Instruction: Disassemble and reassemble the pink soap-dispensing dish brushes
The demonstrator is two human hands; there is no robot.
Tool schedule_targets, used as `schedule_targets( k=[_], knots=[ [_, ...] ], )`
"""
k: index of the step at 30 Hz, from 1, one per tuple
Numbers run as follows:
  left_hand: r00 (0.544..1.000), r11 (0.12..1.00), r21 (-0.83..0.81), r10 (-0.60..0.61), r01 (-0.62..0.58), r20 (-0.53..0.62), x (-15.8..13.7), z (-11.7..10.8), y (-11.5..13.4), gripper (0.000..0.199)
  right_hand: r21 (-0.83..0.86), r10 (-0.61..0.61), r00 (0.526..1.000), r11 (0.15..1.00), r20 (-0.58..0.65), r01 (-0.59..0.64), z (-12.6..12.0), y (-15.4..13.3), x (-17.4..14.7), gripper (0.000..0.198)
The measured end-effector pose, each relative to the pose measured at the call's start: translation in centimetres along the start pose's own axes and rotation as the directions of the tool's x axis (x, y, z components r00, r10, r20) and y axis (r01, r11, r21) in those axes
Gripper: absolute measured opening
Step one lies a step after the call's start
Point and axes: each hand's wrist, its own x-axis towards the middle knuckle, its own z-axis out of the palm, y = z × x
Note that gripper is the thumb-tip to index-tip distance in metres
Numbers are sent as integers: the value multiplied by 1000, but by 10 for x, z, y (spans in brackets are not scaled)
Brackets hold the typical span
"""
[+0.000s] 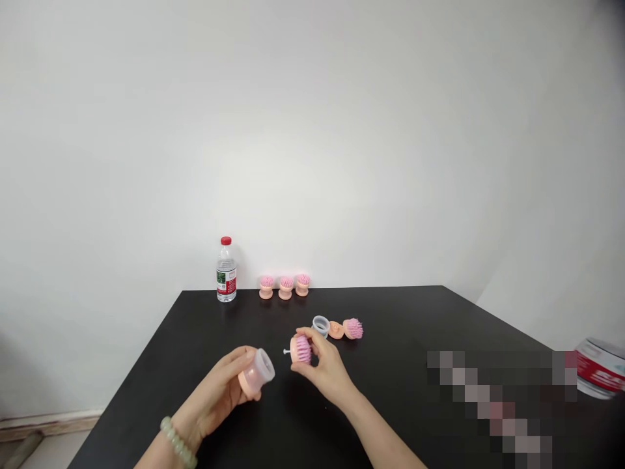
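Observation:
My left hand [227, 381], a beaded bracelet on its wrist, is closed around a translucent cup with a peach base [256, 374]; the cup's open rim tilts up to the right. Between thumb and fingers of my right hand [325, 368] is a pink-bristled brush head [301, 350], its bristles facing right. A thin white stem ending in a small knob sticks out of its peach base toward the cup. The two parts are apart, held above the black table [273, 423]. Just beyond my right hand lie a clear ring [321, 325], a peach disc [336, 330] and another pink brush head [353, 328].
Three small pink-bristled brushes [286, 288] stand in a row by the wall. To their left is a water bottle [226, 270] with a red cap. At the far right edge is another labelled bottle [600, 368], partly cut off. A pixelated patch hides the table's right front.

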Motion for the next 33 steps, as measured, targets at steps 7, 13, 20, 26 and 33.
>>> schedule_targets(
  k=[7, 13, 20, 26, 33],
  knots=[
    [974, 975, 38, 222, -220, -50, 8, -8, -1, 51, -362, -125, 986, 929, -109, 78, 31, 22, 30, 37],
    [960, 968, 81, 247, -237, -132, 15, -14, -12, 47, -461, -129, 987, 884, -93, 72, 49, 42, 44, 45],
    [953, 960, 130, 265, -246, -150, 20, -19, -21, 47, -492, -109, 993, 868, -49, 71, 51, 60, 45, 78],
    [937, 954, 162, 284, -254, -203, 22, -19, -23, 47, -511, -149, 987, 854, -58, 99, 45, 57, 35, 82],
    [917, 957, 174, 277, -234, -288, 22, -15, -25, 49, -538, -451, 890, 767, -64, 350, 32, 34, 17, 56]
  ],
)
